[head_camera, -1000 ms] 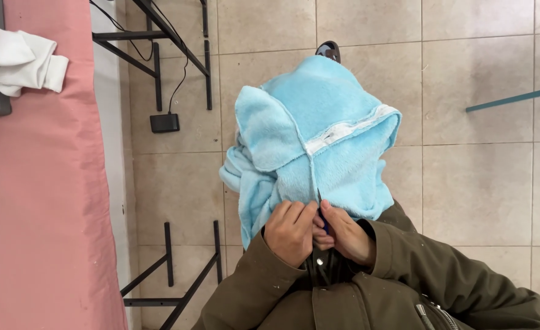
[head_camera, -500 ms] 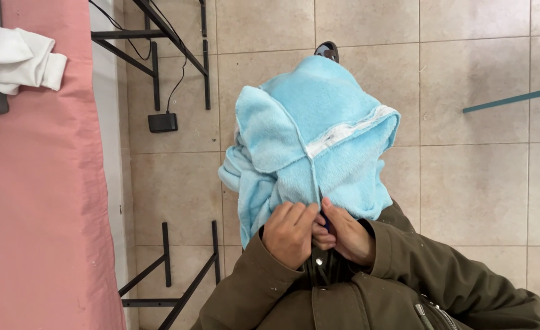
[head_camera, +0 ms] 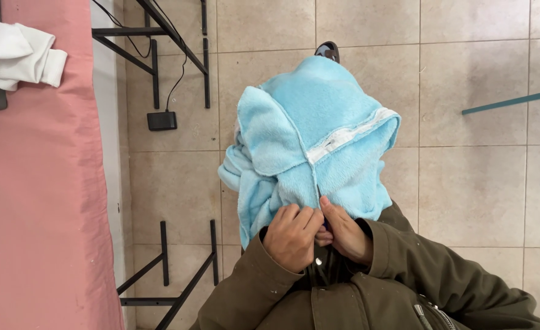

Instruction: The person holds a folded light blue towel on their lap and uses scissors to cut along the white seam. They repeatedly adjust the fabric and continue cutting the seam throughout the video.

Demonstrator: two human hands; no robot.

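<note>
Left hand: the left hand [head_camera: 291, 235] is curled shut on the near edge of the light blue fleece garment [head_camera: 316, 137], knuckles up, close against the chest.
Right hand: the right hand [head_camera: 346, 231] touches the left, its fingers pinched narrow on the same edge where the centre seam comes down; what sits under the fingertips is hidden.
Garment: it hangs bunched from both hands, spreading away over the floor, with a white zipper tape [head_camera: 349, 131] running slantwise across its right half and a loose flap folded over on the left.
Doing it well: I judge a steady pinch with both hands close together serves best, keeping the seam edges level so the fleece does not twist or catch.
Sleeves: olive jacket [head_camera: 404, 281] cuffs sit right at the wrists, near enough to snag the plush.
Left side: a pink covered table [head_camera: 38, 201] with a white folded cloth [head_camera: 16, 55] at its far corner.
Floor: beige tiled floor [head_camera: 484, 183]; black metal frame legs [head_camera: 166, 269] and a small black box with cable [head_camera: 162, 120] lie left of the garment.
Open room: the right and far side look free of obstacles.
</note>
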